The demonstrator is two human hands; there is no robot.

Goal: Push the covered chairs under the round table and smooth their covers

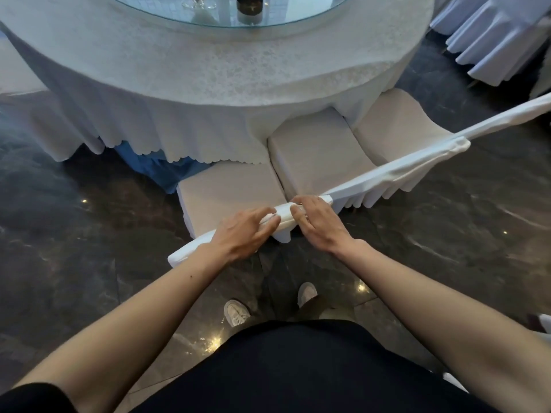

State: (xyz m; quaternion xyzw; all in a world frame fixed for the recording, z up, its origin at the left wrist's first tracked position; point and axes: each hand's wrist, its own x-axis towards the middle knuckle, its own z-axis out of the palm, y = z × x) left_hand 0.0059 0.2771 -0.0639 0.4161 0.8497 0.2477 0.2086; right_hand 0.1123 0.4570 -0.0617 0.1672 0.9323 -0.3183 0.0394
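Note:
Three white-covered chairs stand side by side at the round table [208,73], which wears a white cloth. The nearest chair [226,189] shows its seat just outside the cloth's scalloped hem. The middle chair [316,153] and the far right chair [396,114] sit partly under the table edge. My left hand [244,231] and my right hand [319,222] both pinch the white cover along the top of the nearest chair's backrest, fingers curled over the fabric, a small gap between them.
A glass turntable [226,13] with a dark bottle and glassware sits on the table. More white-covered chairs [489,40] stand at the upper right. Blue fabric [155,171] shows under the tablecloth. The floor is dark polished marble; my white shoes are below the chair.

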